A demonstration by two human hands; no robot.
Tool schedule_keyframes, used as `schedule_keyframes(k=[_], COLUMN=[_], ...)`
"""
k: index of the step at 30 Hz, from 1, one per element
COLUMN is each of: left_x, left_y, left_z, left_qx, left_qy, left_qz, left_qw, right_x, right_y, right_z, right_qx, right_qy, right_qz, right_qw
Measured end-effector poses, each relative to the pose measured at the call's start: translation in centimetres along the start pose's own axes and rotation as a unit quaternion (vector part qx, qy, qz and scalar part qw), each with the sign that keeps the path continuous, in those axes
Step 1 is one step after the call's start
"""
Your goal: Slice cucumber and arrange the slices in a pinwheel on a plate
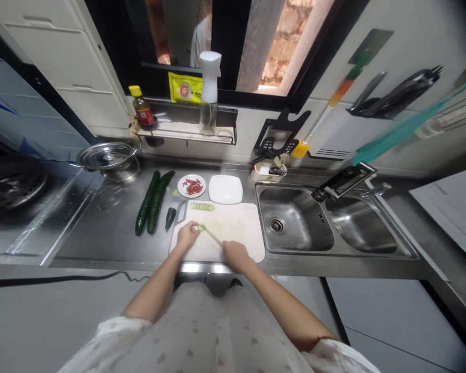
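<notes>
My right hand (235, 255) is wrapped round the handle of a knife (214, 238), whose blade points up and left across the white cutting board (244, 228). At the blade's tip is a cucumber slice (202, 227). The fingertips of my left hand (188, 235) pinch this slice at its left edge. A row of overlapping cucumber slices (202, 206) lies along the board's top left. Left of the board is a short cucumber end piece (170, 218). Two whole cucumbers (153, 203) lie further left, side by side.
Behind the board stand a small plate of chopped red pieces (193, 186) and a white square plate (225, 189). A double sink (299, 220) with a faucet (345, 181) is on the right. A lidded steel pot (114, 160) stands back left, below a shelf (186, 133) holding bottles.
</notes>
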State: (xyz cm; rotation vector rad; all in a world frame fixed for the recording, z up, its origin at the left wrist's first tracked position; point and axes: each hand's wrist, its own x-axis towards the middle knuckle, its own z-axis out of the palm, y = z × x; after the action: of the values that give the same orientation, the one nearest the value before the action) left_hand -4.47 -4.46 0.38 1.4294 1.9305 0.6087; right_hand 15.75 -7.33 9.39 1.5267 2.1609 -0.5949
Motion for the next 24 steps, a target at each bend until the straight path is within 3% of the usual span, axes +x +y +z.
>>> schedule_keyframes(k=[13,24], left_x=[-0.1,-0.2], left_y=[0.0,0.2], left_z=[0.0,0.0], left_qx=[0.005,0.004], left_qy=[-0.007,0.002], left_qz=[0.000,-0.005], left_qw=[1.000,1.000], right_x=[0.3,-0.1], right_y=[-0.2,-0.3], right_z=[-0.4,-1.7], right_qx=[0.007,0.013], right_qy=[0.007,-0.026], right_qz=[-0.006,0.007], right_qw=[1.000,1.000])
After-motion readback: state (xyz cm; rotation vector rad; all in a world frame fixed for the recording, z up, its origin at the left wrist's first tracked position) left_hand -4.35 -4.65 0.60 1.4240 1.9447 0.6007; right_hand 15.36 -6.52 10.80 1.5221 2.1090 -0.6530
